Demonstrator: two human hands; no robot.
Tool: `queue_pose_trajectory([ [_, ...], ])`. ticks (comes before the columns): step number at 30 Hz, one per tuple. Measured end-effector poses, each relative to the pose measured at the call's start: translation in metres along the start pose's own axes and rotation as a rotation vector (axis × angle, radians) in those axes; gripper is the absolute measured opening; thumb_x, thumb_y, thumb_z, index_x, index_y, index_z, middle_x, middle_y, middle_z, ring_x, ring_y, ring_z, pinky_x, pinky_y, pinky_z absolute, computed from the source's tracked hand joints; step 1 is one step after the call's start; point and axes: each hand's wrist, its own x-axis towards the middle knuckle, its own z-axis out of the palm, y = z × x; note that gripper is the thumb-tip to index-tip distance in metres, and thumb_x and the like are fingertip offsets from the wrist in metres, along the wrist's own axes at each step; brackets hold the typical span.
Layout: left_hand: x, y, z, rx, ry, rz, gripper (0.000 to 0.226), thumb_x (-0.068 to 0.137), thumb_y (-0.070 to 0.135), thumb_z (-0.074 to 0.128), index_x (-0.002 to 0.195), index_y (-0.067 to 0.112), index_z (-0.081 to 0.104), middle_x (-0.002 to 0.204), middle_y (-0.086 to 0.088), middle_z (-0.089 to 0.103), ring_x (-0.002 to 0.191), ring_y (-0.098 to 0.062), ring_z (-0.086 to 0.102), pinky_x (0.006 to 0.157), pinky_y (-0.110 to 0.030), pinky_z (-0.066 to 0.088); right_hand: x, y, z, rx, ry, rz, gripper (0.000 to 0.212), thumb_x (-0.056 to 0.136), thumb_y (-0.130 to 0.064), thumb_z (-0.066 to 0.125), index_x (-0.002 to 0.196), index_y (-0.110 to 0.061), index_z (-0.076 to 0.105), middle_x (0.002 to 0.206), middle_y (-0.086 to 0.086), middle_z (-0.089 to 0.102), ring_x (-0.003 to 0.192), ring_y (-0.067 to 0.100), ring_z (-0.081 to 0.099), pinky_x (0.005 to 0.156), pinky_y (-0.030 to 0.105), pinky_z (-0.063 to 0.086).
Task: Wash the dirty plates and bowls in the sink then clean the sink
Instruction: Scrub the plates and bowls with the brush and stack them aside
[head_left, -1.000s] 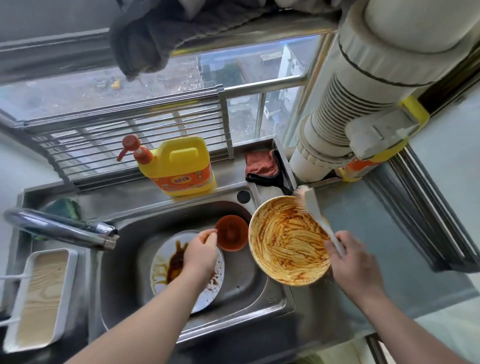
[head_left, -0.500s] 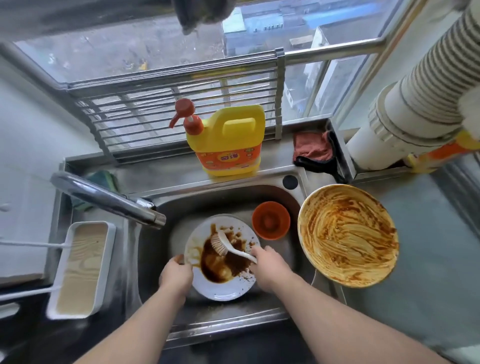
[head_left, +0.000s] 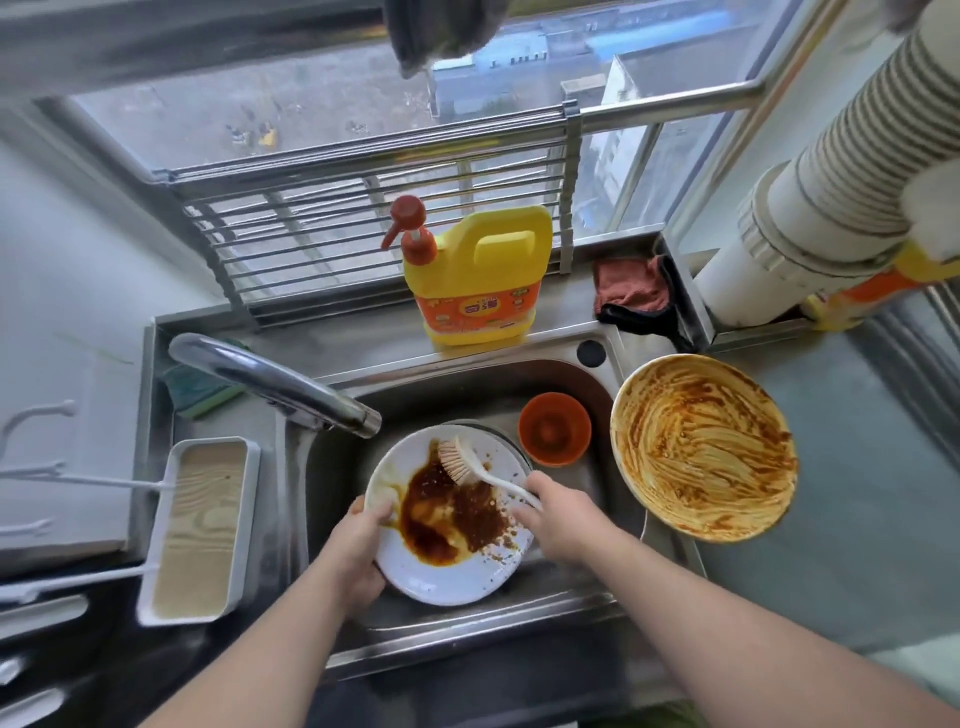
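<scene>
Since the earlier frame, my left hand (head_left: 358, 540) grips the white plate (head_left: 447, 571) more firmly by its left rim, inside the sink (head_left: 582, 384). My right hand (head_left: 558, 514) grasps the dish brush (head_left: 478, 467), bristles on brown sauce. Orange bowl (head_left: 555, 428) behind; smeared large bowl (head_left: 701, 447) on the steel counter (head_left: 857, 493).

Yellow detergent jug (head_left: 480, 275), red rag (head_left: 631, 285)
</scene>
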Motion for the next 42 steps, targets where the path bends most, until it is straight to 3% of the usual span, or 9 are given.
queue_pose_trajectory([
  [4,-0.025,0.018,-0.010,0.067,-0.087,0.111,0.026,0.110,0.030,0.052,0.134,0.034,0.059,0.118,-0.016,0.076,0.113,-0.042,0.069,0.098,-0.064,0.055,-0.038,0.002,-0.011,-0.127,0.069,-0.015,0.019,0.107,-0.054,0.036,0.106,-0.038,0.047,0.092,-0.001,0.068,0.086,0.025,0.064,0.083,0.050,0.057],
  [7,-0.042,0.024,0.000,-0.012,-0.002,0.120,0.027,0.114,0.036,0.039,0.131,0.036,0.060,0.117,-0.015,0.076,0.109,-0.039,0.071,0.083,-0.055,0.061,-0.073,-0.012,0.000,-0.199,-0.014,-0.082,0.028,0.111,-0.043,0.027,0.135,-0.054,0.037,0.106,0.007,0.071,0.092,0.031,0.065,0.085,0.047,0.055],
  [10,-0.058,0.018,0.015,-0.144,0.107,0.082,0.028,0.114,0.040,0.036,0.129,0.027,0.056,0.114,-0.015,0.074,0.100,-0.036,0.071,0.071,-0.047,0.059,-0.093,-0.043,0.030,-0.179,-0.097,-0.187,0.031,0.111,-0.039,0.032,0.138,-0.053,0.038,0.118,0.011,0.070,0.105,0.037,0.065,0.088,0.044,0.053],
  [16,-0.079,0.001,0.031,-0.307,0.210,0.011,0.031,0.115,0.038,0.034,0.139,0.028,0.050,0.123,-0.015,0.067,0.102,-0.037,0.068,0.088,-0.056,0.058,-0.047,-0.053,0.013,-0.372,0.045,-0.014,0.057,0.096,-0.010,0.031,0.141,-0.046,0.033,0.121,0.010,0.065,0.107,0.036,0.064,0.081,0.043,0.051],
  [21,-0.073,0.008,0.024,-0.357,0.363,0.020,0.041,0.114,0.041,0.037,0.152,0.028,0.044,0.136,-0.015,0.060,0.106,-0.040,0.061,0.095,-0.063,0.055,-0.101,-0.054,0.046,-0.277,-0.118,-0.120,0.033,0.097,-0.013,0.039,0.118,-0.038,0.039,0.111,0.014,0.066,0.107,0.041,0.065,0.078,0.041,0.045],
  [26,-0.090,0.007,0.044,-0.327,0.357,0.024,0.039,0.114,0.042,0.033,0.147,0.026,0.047,0.124,-0.018,0.062,0.103,-0.043,0.066,0.089,-0.066,0.058,-0.056,-0.060,0.027,-0.327,0.040,-0.057,0.052,0.101,-0.016,0.038,0.146,-0.043,0.032,0.127,0.012,0.063,0.114,0.037,0.064,0.086,0.045,0.053],
  [32,-0.075,0.032,-0.002,-0.198,0.475,0.161,0.040,0.114,0.039,0.036,0.146,0.020,0.049,0.125,-0.018,0.061,0.101,-0.038,0.062,0.082,-0.053,0.053,-0.108,-0.084,0.052,-0.185,-0.118,-0.259,0.039,0.102,-0.014,0.041,0.130,-0.041,0.043,0.118,0.017,0.066,0.107,0.042,0.065,0.084,0.044,0.051],
  [37,-0.090,0.029,-0.026,-0.121,0.380,0.256,0.033,0.115,0.039,0.037,0.137,0.019,0.049,0.115,-0.021,0.065,0.101,-0.039,0.067,0.092,-0.062,0.055,-0.066,-0.083,0.045,-0.202,0.060,-0.187,0.047,0.104,-0.016,0.039,0.144,-0.042,0.034,0.121,0.012,0.065,0.107,0.040,0.064,0.081,0.047,0.054],
  [42,-0.081,0.034,-0.042,0.035,0.511,0.254,0.045,0.111,0.047,0.041,0.135,0.011,0.054,0.118,-0.023,0.067,0.104,-0.041,0.068,0.097,-0.062,0.055,-0.113,-0.074,0.070,-0.138,-0.158,-0.213,0.041,0.096,-0.011,0.044,0.127,-0.038,0.039,0.118,0.020,0.064,0.112,0.045,0.063,0.088,0.049,0.050],
])
